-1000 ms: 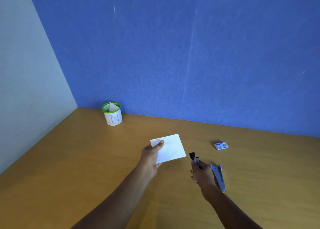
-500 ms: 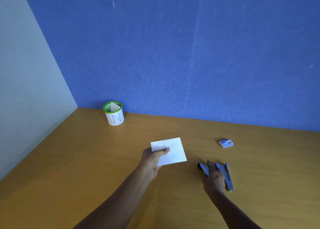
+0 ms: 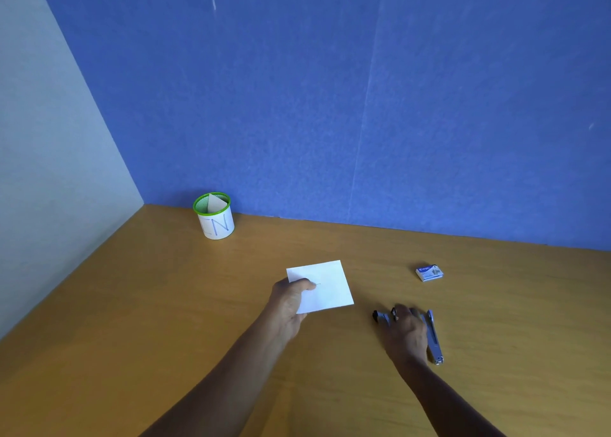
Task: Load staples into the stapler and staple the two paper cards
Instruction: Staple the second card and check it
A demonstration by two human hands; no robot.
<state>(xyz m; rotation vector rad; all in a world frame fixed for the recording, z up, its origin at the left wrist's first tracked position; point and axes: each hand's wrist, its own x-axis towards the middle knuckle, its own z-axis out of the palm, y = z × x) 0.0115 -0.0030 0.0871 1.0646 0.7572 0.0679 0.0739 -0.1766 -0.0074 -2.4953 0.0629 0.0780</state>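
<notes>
My left hand (image 3: 287, 306) pinches the white paper cards (image 3: 330, 288) at their left edge, thumb on top, just above the wooden desk (image 3: 165, 321). A small staple shows in the cards beside my thumb. The blue-grey stapler (image 3: 433, 340) lies on the desk to the right of the cards. My right hand (image 3: 408, 334) covers its middle with fingers curled over it; the fingertips are blurred. One end of the stapler sticks out to the left of my hand and a long arm to the right.
A small blue-and-white staple box (image 3: 429, 273) lies behind the stapler. A white cup with a green rim (image 3: 216, 225) holding a folded paper stands at the back left, near the corner of the blue wall and the pale side wall.
My right hand has carried the stapler right and down from beside the cards onto the desk. My left hand keeps the cards in about the same place.
</notes>
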